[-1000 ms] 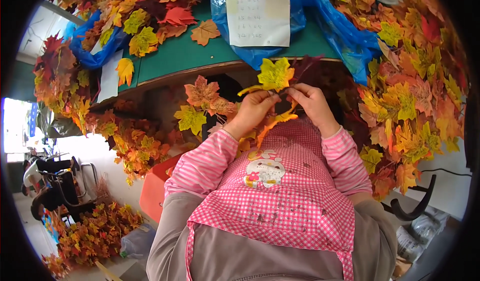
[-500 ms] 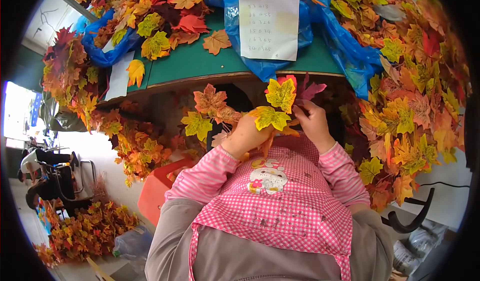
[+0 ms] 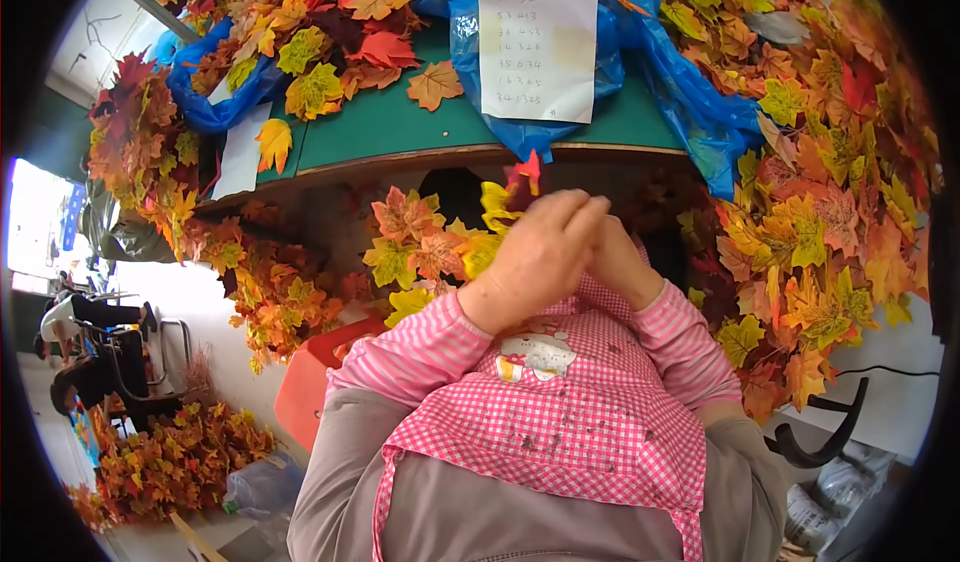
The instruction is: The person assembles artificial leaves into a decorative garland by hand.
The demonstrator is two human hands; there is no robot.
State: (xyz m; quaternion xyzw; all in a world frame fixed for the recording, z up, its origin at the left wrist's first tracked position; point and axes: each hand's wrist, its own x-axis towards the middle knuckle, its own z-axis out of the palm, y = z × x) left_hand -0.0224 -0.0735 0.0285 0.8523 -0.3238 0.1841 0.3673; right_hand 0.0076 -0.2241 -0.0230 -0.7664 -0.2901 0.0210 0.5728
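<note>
My left hand [image 3: 535, 262] is closed, its back turned up, over my apron just below the table's front edge. From its far side sticks out a spray of artificial maple leaves [image 3: 415, 232] in orange, yellow and green, with a red and dark leaf tip [image 3: 524, 177] near the knuckles. Pressed against its fingers is my right hand [image 3: 622, 262], also closed. The fingertips of both hands meet, and whatever lies between them is hidden.
On the green table [image 3: 390, 127] lie heaps of artificial maple leaves [image 3: 375, 22], blue plastic bags [image 3: 685, 82] and a handwritten paper sheet [image 3: 537, 52]. Leaf garlands [image 3: 810, 232] hang at the right. Left are a red-orange chair [image 3: 310, 382], leaves [image 3: 185, 457] on the floor and another person [image 3: 65, 327].
My hands have come together, the left moving right and up to meet the right. The leaf spray has turned, and the yellow leaves above the left hand are now edge-on and partly covered.
</note>
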